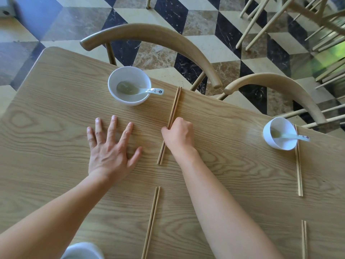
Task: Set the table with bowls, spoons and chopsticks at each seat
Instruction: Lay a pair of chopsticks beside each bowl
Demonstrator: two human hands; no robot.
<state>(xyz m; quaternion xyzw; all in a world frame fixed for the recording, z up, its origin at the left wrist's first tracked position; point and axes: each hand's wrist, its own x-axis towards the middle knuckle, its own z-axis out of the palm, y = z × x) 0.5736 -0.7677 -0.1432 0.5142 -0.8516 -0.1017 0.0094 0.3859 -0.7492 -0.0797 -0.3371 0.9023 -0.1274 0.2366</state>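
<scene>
Two curvy-backed wooden chairs side by side, left chair and right chair, their near ends close together. Floor is that cube-illusion tile in black, cream and brown marble. Bunch of pale wooden legs top right.

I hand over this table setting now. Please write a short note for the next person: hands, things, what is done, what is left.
Left hand: open, flat on the table.
Right hand: grips the far-left chopsticks, right of the far-left bowl holding the left spoon.
Done: far-right bowl with right spoon and far-right chopsticks beside it.
Left: release this pair. Near-left chopsticks and near-right chopsticks lie on the table; only one near bowl shows at the bottom edge, its spoon unseen.
</scene>
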